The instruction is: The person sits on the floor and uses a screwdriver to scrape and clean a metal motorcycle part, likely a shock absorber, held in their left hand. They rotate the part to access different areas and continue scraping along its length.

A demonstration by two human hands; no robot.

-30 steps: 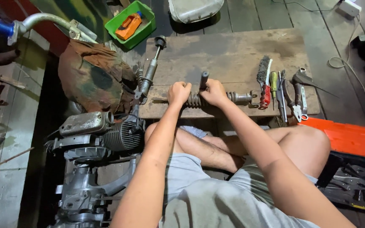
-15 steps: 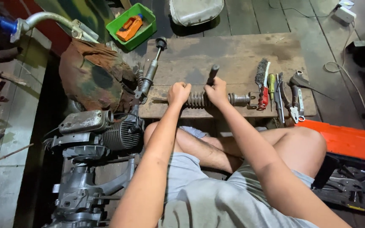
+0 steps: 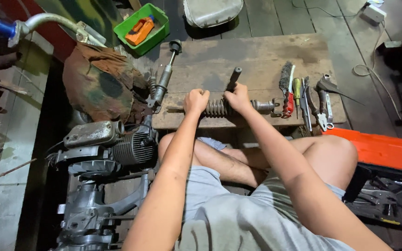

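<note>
A coil-spring shock absorber [image 3: 217, 108] lies sideways on the near edge of a wooden board [image 3: 257, 56]. My left hand [image 3: 195, 101] is closed around its left end. My right hand [image 3: 238, 98] grips a dark tool handle [image 3: 234, 77] that sticks up and away from the spring's middle. The shock's metal eye end [image 3: 267, 106] pokes out to the right of my right hand. My crossed bare legs are just below the board.
A second shock absorber [image 3: 164, 79] lies at the board's left edge. A wire brush [image 3: 284, 76], screwdrivers and pliers [image 3: 324, 100] lie at the right. A green tray [image 3: 141, 28], an engine [image 3: 108, 148], a rusty cover [image 3: 101, 86] and an orange toolbox [image 3: 378, 148] surround me.
The tool handle in my right hand has swung from upright toward the right and farther from me. My left hand keeps its grip on the spring's end.
</note>
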